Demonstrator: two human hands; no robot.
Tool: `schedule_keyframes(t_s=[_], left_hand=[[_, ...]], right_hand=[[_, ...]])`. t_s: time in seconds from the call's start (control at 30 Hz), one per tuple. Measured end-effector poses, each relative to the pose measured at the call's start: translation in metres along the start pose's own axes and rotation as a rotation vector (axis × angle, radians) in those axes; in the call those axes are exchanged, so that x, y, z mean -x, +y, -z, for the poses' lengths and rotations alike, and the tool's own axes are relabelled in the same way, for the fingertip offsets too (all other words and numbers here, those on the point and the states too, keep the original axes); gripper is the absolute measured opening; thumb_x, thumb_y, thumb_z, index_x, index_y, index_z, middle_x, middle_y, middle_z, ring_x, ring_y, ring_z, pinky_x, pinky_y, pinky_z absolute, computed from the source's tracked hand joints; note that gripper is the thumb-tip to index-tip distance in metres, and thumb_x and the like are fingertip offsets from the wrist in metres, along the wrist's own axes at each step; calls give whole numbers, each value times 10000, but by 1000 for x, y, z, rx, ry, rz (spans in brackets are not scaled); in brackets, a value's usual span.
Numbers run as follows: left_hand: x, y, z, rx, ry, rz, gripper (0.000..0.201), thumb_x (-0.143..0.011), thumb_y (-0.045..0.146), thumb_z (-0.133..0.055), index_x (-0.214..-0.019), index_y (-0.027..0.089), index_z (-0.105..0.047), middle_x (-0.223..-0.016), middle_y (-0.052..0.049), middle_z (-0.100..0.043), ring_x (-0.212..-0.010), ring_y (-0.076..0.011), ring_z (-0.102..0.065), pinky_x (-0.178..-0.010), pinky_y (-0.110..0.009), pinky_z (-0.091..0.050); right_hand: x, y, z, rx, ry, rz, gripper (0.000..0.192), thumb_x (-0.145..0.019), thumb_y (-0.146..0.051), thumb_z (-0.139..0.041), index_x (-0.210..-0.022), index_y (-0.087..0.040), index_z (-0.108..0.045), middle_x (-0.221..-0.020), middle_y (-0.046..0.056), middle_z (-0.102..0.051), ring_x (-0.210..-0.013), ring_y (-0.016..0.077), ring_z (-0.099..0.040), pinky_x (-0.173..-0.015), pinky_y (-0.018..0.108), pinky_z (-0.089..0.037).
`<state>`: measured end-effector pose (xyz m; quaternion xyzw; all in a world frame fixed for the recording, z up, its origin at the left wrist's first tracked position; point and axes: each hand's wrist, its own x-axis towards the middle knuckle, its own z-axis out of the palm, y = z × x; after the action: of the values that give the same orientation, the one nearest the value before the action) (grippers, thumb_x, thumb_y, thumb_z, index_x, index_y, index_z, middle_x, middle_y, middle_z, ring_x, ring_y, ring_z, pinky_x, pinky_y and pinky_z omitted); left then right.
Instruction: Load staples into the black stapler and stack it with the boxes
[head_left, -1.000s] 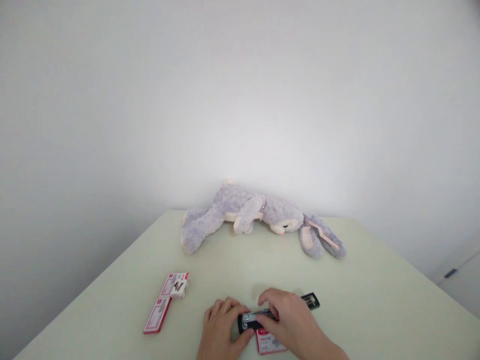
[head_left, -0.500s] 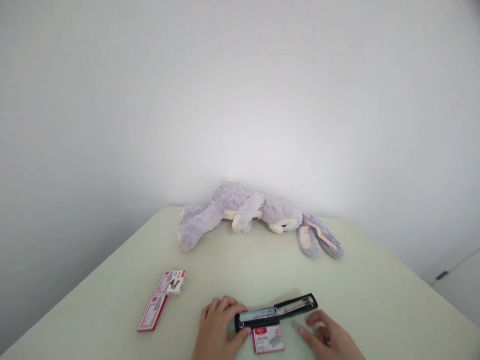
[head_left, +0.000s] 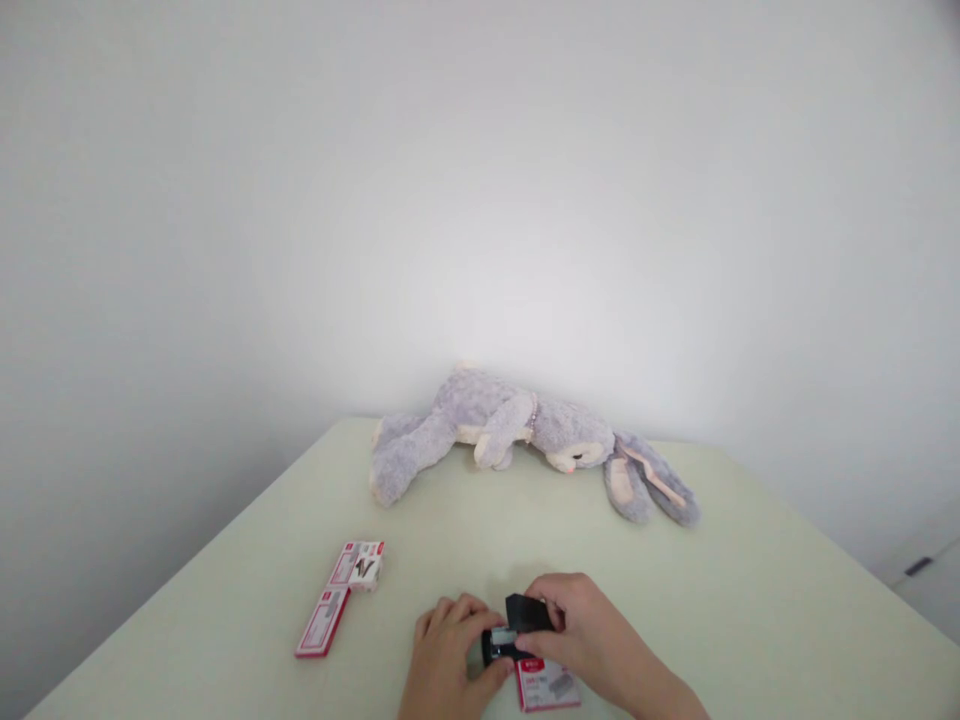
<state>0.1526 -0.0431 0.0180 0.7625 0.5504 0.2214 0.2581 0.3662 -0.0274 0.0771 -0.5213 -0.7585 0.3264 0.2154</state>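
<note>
A black stapler [head_left: 516,627] rests on the pale green table [head_left: 750,600] close to the near edge, its top arm folded up and over towards the base. My left hand [head_left: 448,655] grips the stapler's left end against the table. My right hand [head_left: 592,640] has its fingers on the raised black top arm. A small red and white staple box [head_left: 547,688] lies just under my right hand.
An opened red and white staple box [head_left: 360,565] and its flat sleeve [head_left: 322,622] lie to the left. A grey plush rabbit [head_left: 525,435] lies on its side at the table's far edge against the white wall.
The stapler lay swung fully open half a second ago with my right hand off to its right. My right hand has come back and taken the top arm, folding it over.
</note>
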Motion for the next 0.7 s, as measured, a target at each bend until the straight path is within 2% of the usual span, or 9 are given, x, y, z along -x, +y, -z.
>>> schedule_keyframes(t_s=[0.13,0.2,0.27,0.3,0.33,0.43,0.5,0.57,0.7], left_hand=[[2,-6,-1,8,38,-34,326,-803,337,-711,-1126,303,-698,-1158,-26,-681,-1107,-269,-577,-984,-438,-385],[5,-10,-1,37,122,-50,357,-826,271,-633,-1182,264,-665,-1193,-56,-667,-1135,-272,-565,-994,-437,-403],[8,-9,-1,46,200,-71,364,-830,162,-523,-1152,249,-668,-1174,-66,-671,-1136,-264,-560,-991,-430,-417],[8,-5,-3,39,181,-107,365,-824,128,-490,-1100,259,-690,-1144,-59,-687,-1120,-261,-565,-984,-428,-421],[7,1,-6,31,105,-164,360,-828,118,-482,-1046,283,-716,-1111,-44,-710,-1103,-260,-572,-981,-428,-421],[-2,26,-19,63,-266,-361,342,-897,193,-535,-1023,410,-768,-1152,33,-759,-1166,-266,-567,-1051,-448,-383],[-8,36,-24,107,-395,-383,351,-932,248,-536,-1095,469,-754,-1275,71,-726,-1251,-273,-533,-1111,-463,-349],[-12,35,-20,90,-411,-336,436,-881,225,-566,-1220,461,-706,-1411,54,-645,-1304,-293,-502,-1121,-477,-360],[-7,5,7,-39,-305,-212,862,-606,95,-598,-1422,371,-553,-1482,-21,-544,-1339,-288,-472,-1131,-438,-388]], right_hand=[[0,-3,-6,88,-39,68,101,-732,-182,-752,-819,-228,-730,-763,-46,-618,-718,122,-551,-653,223,-333],[1,-2,-5,121,-39,76,118,-741,-187,-729,-845,-243,-734,-818,-38,-644,-754,128,-568,-685,226,-342],[0,3,-3,157,13,40,132,-735,-237,-742,-866,-248,-728,-854,-31,-657,-759,136,-571,-686,236,-337],[-1,6,-2,160,57,17,142,-724,-255,-750,-861,-241,-715,-854,-28,-657,-758,141,-566,-680,241,-332],[-2,9,-2,146,101,-3,144,-718,-264,-746,-849,-230,-696,-840,-26,-653,-750,145,-559,-670,244,-329],[-7,23,0,59,172,-42,90,-755,-263,-674,-823,-214,-642,-749,-34,-623,-696,145,-532,-635,244,-333],[-7,34,3,28,186,-59,77,-811,-273,-605,-837,-209,-638,-715,-38,-608,-667,145,-525,-624,245,-349],[-1,47,6,0,220,-81,156,-855,-321,-573,-895,-199,-662,-728,-27,-621,-674,156,-538,-631,254,-374],[22,68,2,-206,304,-165,422,-879,-510,-616,-1116,-175,-714,-764,3,-673,-708,196,-587,-669,285,-442]])
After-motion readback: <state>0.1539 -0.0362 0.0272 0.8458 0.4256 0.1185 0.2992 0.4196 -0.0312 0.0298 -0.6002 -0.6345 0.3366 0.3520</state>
